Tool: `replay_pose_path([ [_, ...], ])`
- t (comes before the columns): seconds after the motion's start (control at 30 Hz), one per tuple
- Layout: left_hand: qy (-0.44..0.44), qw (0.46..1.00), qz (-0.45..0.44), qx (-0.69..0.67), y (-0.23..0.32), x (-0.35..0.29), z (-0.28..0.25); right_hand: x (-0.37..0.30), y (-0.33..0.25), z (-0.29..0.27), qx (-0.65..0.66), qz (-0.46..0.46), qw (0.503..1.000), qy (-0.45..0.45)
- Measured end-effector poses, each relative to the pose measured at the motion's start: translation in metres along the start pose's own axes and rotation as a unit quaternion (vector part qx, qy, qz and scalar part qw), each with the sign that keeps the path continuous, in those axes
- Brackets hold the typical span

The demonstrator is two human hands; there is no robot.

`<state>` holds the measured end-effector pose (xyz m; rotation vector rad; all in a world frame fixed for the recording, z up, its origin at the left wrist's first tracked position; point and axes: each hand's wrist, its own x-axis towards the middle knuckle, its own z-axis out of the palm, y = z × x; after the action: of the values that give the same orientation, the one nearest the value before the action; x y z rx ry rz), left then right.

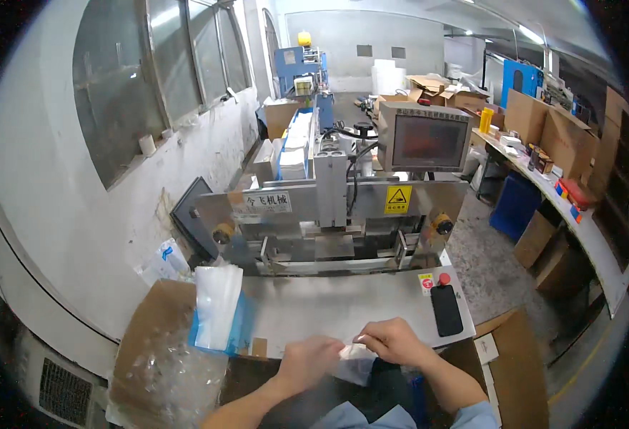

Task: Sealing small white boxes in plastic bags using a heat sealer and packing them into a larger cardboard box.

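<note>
Plastic bag (352,372): small, whitish and translucent, held between the two hands just off the worktop's near edge, above the person's lap; whether anything lies inside it cannot be told.
Handling: probably very light, soft and limp, with slick film that may slide or crease; it looks easy to stretch or tear if pulled hard.
Where to hold: the upper edge seems best, pinched lightly at both sides so that the mouth neither folds nor slips.
Left hand (313,359): closed on the bag's upper left part, fingers pointing right; motion blur hides the exact fingertip contact.
Right hand (394,339): thumb and fingers pinched together at the upper right edge, knuckles up, wrist bent inward.
Forearms: both rise from the lower edge and slant toward each other, so the hands nearly meet, the bag bridging the small gap.
Metal worktop (336,300): just beyond the hands, with a black phone (446,310) and a red button (444,279) toward its right end.
Blue box (242,325): at the worktop's left end, a stack of clear bags (218,297) standing out of it.
</note>
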<state>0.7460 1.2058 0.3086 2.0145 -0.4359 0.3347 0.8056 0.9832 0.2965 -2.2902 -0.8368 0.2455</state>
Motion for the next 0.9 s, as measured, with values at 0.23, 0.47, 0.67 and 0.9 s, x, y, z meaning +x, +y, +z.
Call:
replay_pose_path([
  [0.23,0.032,0.996,-0.065,0.043,-0.062,-0.009,0.031,-0.003,-0.007,0.004,-0.091,-0.241,0.906,0.335],
  [0.47,0.182,0.970,0.073,0.145,-0.048,0.001,0.026,-0.014,0.023,0.022,-0.161,-0.218,0.949,0.160],
  [0.67,-0.285,0.941,-0.005,0.183,-0.017,0.029,0.007,-0.013,0.016,0.020,-0.175,-0.003,0.984,-0.023],
  [0.9,-0.274,0.937,0.081,0.201,-0.051,0.028,-0.015,-0.020,0.046,-0.007,-0.124,-0.097,0.987,-0.018],
])
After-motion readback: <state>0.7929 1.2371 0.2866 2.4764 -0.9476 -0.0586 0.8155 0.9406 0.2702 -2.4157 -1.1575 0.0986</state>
